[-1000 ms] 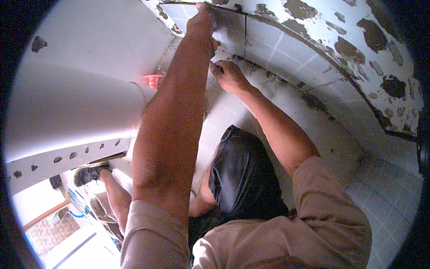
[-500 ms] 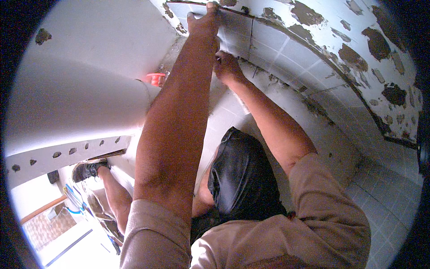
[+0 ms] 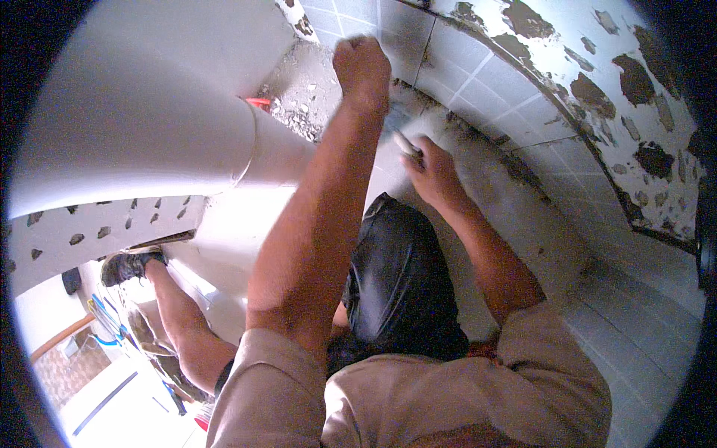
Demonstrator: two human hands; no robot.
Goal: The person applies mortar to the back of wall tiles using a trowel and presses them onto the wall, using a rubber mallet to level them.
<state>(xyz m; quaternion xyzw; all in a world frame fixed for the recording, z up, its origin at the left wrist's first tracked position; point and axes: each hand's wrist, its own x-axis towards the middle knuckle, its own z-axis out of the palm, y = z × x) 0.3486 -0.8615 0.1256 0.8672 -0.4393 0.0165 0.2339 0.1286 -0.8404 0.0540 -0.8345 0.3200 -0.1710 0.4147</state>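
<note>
My left hand (image 3: 363, 72) is raised in a fist in front of the lower part of the tiled wall (image 3: 470, 71). Its curled fingers face away, so anything inside them is hidden. Lower and to the right, my right hand (image 3: 433, 175) grips a pale-handled tool (image 3: 405, 143). The tool's far end is a grey blur pointing toward the foot of the wall, and its exact kind cannot be made out. Grey tiles with light lines form the wall beside both hands, under a dark, rough upper edge.
A thick white pipe (image 3: 164, 142) runs along the left, with a red object (image 3: 259, 103) partly hidden behind it. Loose rubble (image 3: 302, 93) lies in the corner. Chipped white plaster (image 3: 582, 93) rises above the tiles. My dark-clothed knee (image 3: 407, 276) and a shoe (image 3: 127, 265) are below.
My left hand has come off the top edge of the tile and closed, moving down and right. My right hand has drawn back from the wall's foot, bringing the tool's handle into view.
</note>
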